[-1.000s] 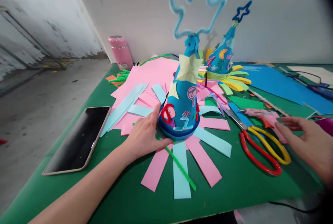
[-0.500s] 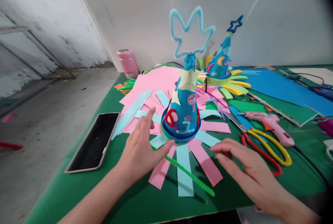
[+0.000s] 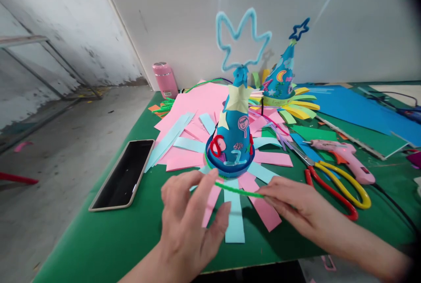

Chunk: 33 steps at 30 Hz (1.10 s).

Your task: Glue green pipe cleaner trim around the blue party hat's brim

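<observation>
A blue paper cone hat (image 3: 234,134) stands upright on the table, ringed by pink and light-blue paper strips and topped with a crown-shaped light-blue pipe cleaner (image 3: 226,49). Pale stars, red loops and small stickers decorate its side. A green pipe cleaner (image 3: 241,192) stretches from near the hat's front rim toward the right. My right hand (image 3: 296,202) pinches its right end between thumb and fingers. My left hand (image 3: 194,217) is in front of the hat, thumb and fingers apart, its index fingertip close to the pipe cleaner's left part; whether it touches cannot be made out.
A phone (image 3: 123,174) lies on the left. To the right are scissors (image 3: 342,177) and a pink glue gun (image 3: 348,155) with a cord. Behind stand a pink bottle (image 3: 165,80) and a second decorated cone hat (image 3: 279,79). Blue sheets (image 3: 358,109) lie at back right.
My right hand has closed on the green pipe cleaner's free end and raised it. My left hand has shifted right and nearer to me. The view has moved slightly.
</observation>
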Each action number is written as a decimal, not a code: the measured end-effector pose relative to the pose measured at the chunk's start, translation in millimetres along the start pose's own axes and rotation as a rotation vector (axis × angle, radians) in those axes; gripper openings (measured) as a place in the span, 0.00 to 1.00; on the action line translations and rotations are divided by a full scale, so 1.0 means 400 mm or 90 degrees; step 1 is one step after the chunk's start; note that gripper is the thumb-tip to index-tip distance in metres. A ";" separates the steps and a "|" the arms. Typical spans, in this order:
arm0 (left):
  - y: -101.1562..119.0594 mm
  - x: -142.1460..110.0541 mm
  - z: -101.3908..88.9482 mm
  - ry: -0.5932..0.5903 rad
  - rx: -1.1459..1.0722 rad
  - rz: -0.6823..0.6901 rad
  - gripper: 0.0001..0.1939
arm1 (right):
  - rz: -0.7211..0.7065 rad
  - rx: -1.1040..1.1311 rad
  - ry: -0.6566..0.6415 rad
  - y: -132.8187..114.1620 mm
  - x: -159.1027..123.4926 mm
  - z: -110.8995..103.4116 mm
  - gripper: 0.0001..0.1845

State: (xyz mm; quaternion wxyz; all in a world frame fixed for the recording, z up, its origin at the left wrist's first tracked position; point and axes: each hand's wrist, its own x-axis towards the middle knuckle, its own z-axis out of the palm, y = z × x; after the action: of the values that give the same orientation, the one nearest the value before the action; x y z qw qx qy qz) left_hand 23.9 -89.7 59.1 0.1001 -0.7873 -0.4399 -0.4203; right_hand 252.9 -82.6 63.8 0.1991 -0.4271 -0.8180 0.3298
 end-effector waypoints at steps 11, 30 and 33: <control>-0.140 0.021 0.046 -0.271 -0.057 -0.197 0.18 | -0.108 -0.361 0.063 0.148 -0.037 -0.052 0.15; -0.177 0.061 0.145 -0.444 -0.254 -0.272 0.50 | -0.093 -0.373 0.046 0.190 -0.032 -0.060 0.15; -0.178 0.058 0.148 -0.452 -0.241 -0.259 0.50 | -0.099 -0.381 0.033 0.189 -0.027 -0.062 0.15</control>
State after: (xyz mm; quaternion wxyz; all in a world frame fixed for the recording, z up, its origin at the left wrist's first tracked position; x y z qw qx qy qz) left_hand 8.6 -2.2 24.6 -0.2877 -0.7845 -0.5084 -0.2083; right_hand 317.0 -50.9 27.0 0.1101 -0.4109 -0.9038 0.0472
